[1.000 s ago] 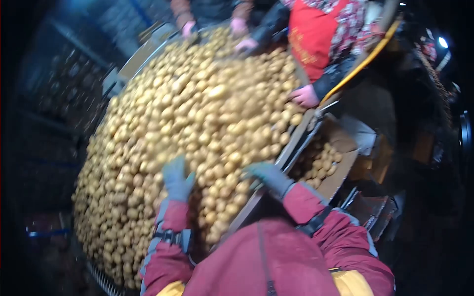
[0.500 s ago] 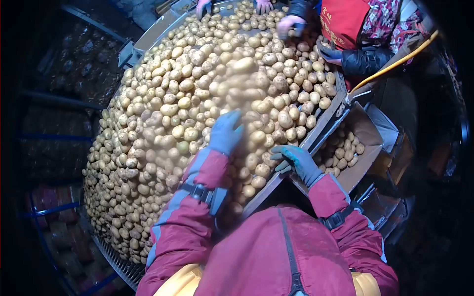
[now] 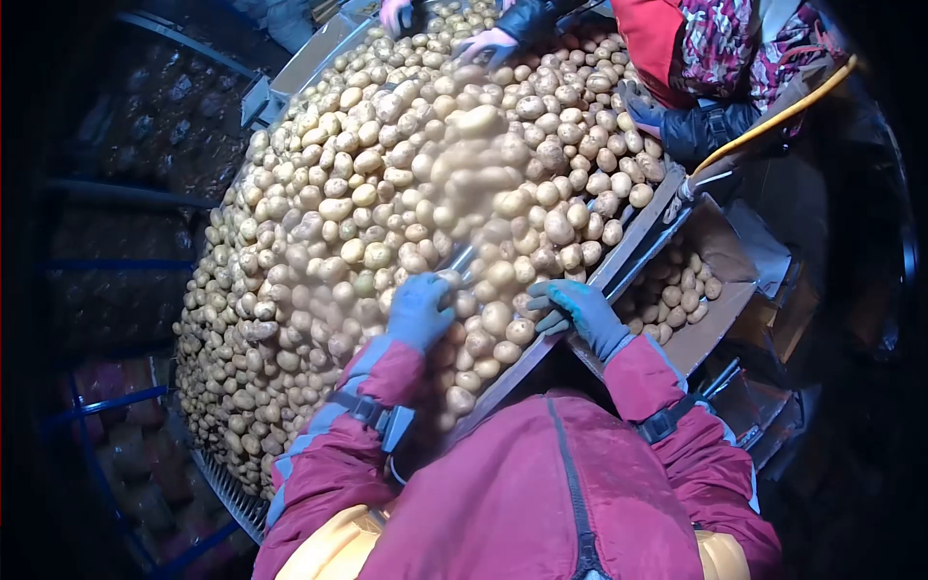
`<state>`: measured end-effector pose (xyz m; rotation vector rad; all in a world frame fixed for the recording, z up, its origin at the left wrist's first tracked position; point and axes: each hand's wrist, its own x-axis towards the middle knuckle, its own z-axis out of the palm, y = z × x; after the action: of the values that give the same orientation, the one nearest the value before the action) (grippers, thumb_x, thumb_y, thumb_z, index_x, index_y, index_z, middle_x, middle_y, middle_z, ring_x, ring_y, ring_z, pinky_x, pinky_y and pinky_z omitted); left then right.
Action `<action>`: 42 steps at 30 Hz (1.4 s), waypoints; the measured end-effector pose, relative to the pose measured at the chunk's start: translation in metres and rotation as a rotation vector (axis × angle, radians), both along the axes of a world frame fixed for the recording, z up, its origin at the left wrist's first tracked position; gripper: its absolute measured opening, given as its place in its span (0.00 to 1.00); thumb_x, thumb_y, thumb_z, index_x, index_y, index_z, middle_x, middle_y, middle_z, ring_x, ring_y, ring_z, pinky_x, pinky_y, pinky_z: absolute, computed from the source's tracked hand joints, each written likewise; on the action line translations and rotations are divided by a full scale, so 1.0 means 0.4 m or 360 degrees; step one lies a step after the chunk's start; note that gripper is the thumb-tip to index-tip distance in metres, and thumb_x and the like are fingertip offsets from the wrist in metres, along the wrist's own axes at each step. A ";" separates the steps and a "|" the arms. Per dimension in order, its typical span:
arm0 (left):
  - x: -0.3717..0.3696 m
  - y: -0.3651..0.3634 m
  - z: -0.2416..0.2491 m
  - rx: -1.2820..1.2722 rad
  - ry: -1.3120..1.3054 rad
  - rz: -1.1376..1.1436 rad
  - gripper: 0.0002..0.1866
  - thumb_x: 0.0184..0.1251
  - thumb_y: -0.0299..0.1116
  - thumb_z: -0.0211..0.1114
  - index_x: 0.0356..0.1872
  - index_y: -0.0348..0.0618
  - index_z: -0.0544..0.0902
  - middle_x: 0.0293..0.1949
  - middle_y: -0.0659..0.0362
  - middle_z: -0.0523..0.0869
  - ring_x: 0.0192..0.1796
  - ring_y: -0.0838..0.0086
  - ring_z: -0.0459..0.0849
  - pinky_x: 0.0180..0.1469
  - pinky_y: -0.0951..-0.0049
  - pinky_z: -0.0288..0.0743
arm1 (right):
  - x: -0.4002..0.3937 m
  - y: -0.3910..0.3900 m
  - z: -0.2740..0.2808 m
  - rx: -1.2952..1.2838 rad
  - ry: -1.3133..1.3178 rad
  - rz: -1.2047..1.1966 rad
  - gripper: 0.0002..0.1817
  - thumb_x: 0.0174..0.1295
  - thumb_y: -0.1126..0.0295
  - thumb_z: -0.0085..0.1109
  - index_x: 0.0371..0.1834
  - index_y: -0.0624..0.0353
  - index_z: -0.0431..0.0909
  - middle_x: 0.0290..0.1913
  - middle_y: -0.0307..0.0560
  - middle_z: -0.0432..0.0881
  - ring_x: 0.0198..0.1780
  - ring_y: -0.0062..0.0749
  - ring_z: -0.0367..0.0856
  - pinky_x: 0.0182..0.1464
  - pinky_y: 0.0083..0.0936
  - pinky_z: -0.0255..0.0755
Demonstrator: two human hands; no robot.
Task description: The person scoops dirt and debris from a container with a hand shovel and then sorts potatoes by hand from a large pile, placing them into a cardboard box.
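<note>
A wide sorting table [image 3: 633, 242] is heaped with yellow potatoes [image 3: 387, 193]. My left hand [image 3: 419, 309], in a blue-grey glove, lies on the potatoes near the table's near edge, fingers curled over them. Whether it grips one is unclear. My right hand [image 3: 578, 311], in a teal glove, rests with fingers spread at the table's right rim beside a few potatoes. My sleeves and jacket are dark red.
A cardboard box [image 3: 715, 319] partly filled with potatoes sits below the rim to the right. Other people's hands [image 3: 488, 43] and a red-aproned person [image 3: 696, 58] work at the far side. Dark racks stand on the left.
My left hand has drawn back toward me, from the middle of the heap to the near edge. My right hand stays at the rim. The potatoes have shifted.
</note>
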<state>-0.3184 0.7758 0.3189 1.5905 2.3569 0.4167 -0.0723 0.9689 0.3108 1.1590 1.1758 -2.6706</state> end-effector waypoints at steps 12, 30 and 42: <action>-0.027 0.018 0.028 -0.0216 0.0009 0.0043 0.12 0.67 0.38 0.67 0.49 0.52 0.85 0.46 0.55 0.86 0.49 0.55 0.87 0.51 0.55 0.81 | 0.009 0.012 -0.035 -0.0094 0.0080 0.0021 0.21 0.78 0.60 0.50 0.63 0.64 0.79 0.53 0.56 0.87 0.35 0.40 0.91 0.34 0.31 0.88; -0.031 0.094 0.052 0.0195 -0.1951 0.0870 0.40 0.66 0.44 0.75 0.75 0.40 0.71 0.57 0.54 0.86 0.45 0.75 0.86 0.45 0.74 0.83 | -0.035 0.010 0.004 -0.0121 0.0105 0.0074 0.23 0.77 0.58 0.51 0.66 0.64 0.77 0.51 0.53 0.87 0.35 0.36 0.91 0.39 0.31 0.89; -0.064 0.300 0.119 0.0330 -0.1349 0.0541 0.27 0.73 0.36 0.71 0.69 0.40 0.79 0.53 0.58 0.89 0.46 0.81 0.85 0.46 0.80 0.80 | -0.044 -0.011 0.015 -0.0290 0.0155 -0.0101 0.21 0.76 0.59 0.55 0.56 0.68 0.81 0.43 0.49 0.86 0.41 0.34 0.88 0.44 0.31 0.86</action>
<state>-0.3442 0.8956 0.3664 0.7969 1.9120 1.1671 -0.0899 0.9644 0.3169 1.0676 0.8959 -2.8390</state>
